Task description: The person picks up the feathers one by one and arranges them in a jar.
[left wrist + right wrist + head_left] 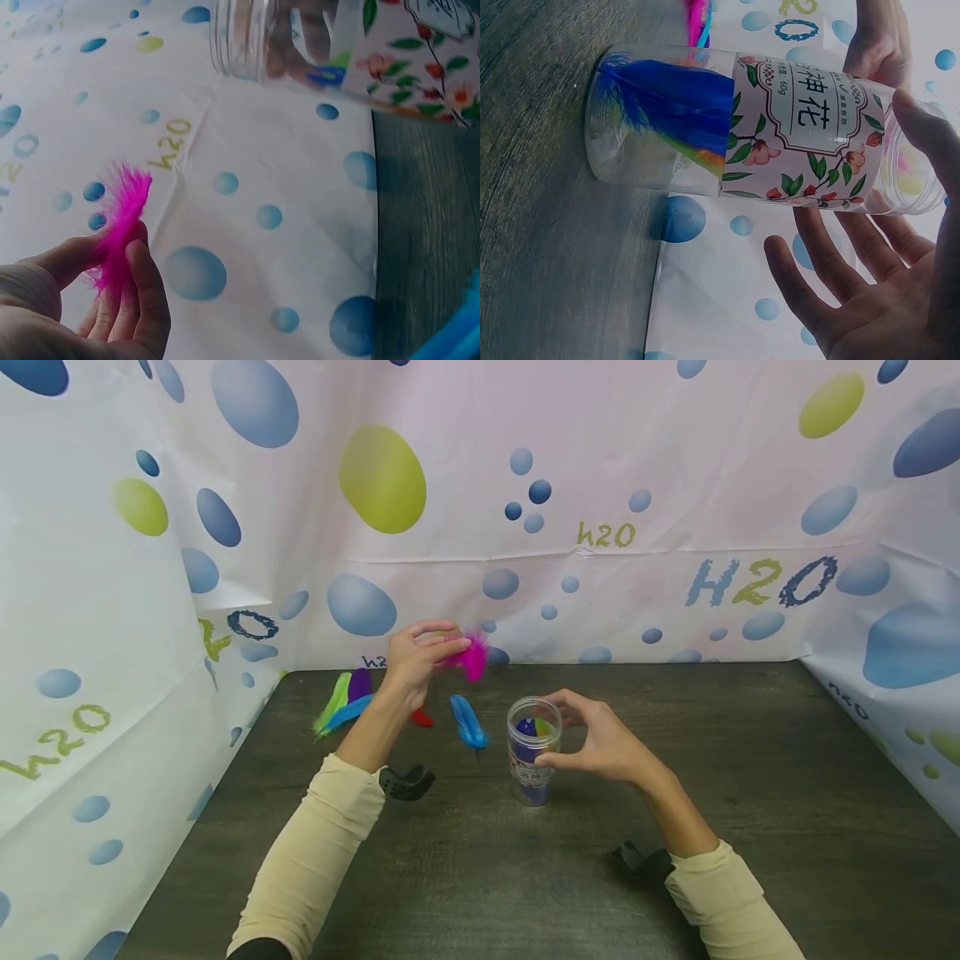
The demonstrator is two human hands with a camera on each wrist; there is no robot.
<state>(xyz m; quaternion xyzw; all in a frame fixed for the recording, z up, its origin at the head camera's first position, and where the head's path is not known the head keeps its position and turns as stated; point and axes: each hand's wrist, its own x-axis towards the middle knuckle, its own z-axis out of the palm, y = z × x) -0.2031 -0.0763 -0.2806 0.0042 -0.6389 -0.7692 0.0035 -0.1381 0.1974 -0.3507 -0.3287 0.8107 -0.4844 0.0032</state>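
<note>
My left hand point(420, 660) pinches a fluffy pink feather point(474, 658) between thumb and fingers, above the back of the table and up left of the jar. The left wrist view shows the feather point(124, 225) upright in the fingertips. A clear plastic jar point(534, 767) with a flowered label stands upright and lidless on the table. My right hand point(600, 743) curves round its right side, thumb at the front and fingers behind, holding it loosely. Through the jar's wall in the right wrist view, a dark blue feather point(679, 105) shows, with green and orange ones partly hidden.
A blue feather point(468, 722) lies on the dark table point(480, 877) left of the jar. Farther left lie a green feather point(334, 702), a purple feather point(360, 683), another blue feather point(349, 713) and a red feather point(422, 718), partly covered by my left arm. A patterned curtain point(465, 460) hangs behind.
</note>
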